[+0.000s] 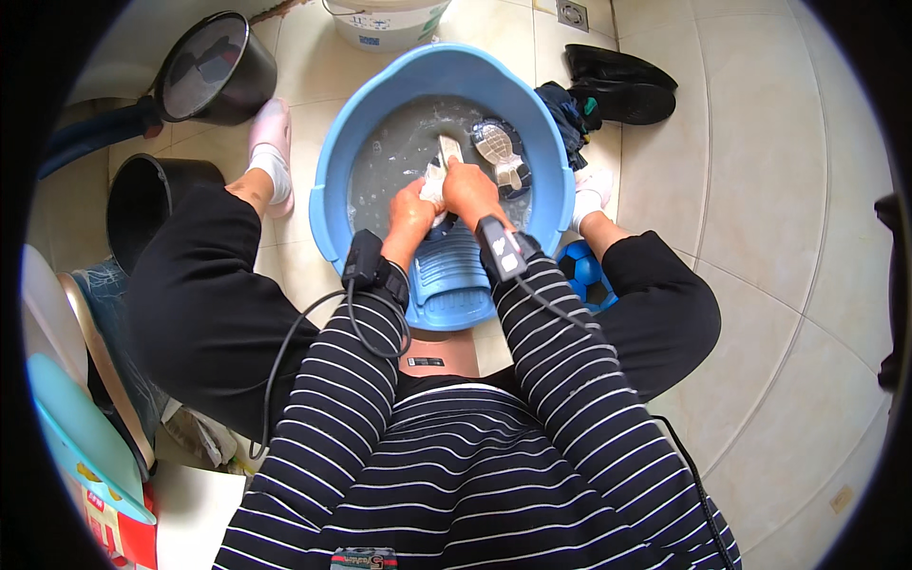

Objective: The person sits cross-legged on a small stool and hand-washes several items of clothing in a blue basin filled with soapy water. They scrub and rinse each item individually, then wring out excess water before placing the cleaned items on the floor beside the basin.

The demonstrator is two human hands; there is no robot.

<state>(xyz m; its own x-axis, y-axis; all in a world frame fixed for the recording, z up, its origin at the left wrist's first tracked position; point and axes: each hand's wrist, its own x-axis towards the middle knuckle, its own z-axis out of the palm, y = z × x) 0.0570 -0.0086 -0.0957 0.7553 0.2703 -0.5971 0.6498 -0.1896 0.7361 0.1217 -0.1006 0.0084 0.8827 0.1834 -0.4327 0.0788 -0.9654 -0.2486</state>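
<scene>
A blue plastic washtub (pixel 328 164) with a ribbed washboard (pixel 450 267) moulded into its near side holds grey, sudsy water. My left hand (pixel 413 212) grips a white and navy shoe (pixel 433 184) above the water, near the top of the washboard. In my right hand (pixel 470 191) is a pale, narrow scrubbing brush, or a similar block (pixel 449 147), pressed to the shoe. Its underside is hidden. Another navy and white shoe (pixel 501 149) lies sole up against the tub's right side, partly in the water.
A white bucket (pixel 385 25) stands beyond the tub. Black shoes (pixel 620 82) and dark cloth (pixel 563 117) lie at right, above a blue ball (pixel 586 271). Two black buckets (pixel 260 78) stand at left. A loose cable (pixel 274 377) hangs by my left arm.
</scene>
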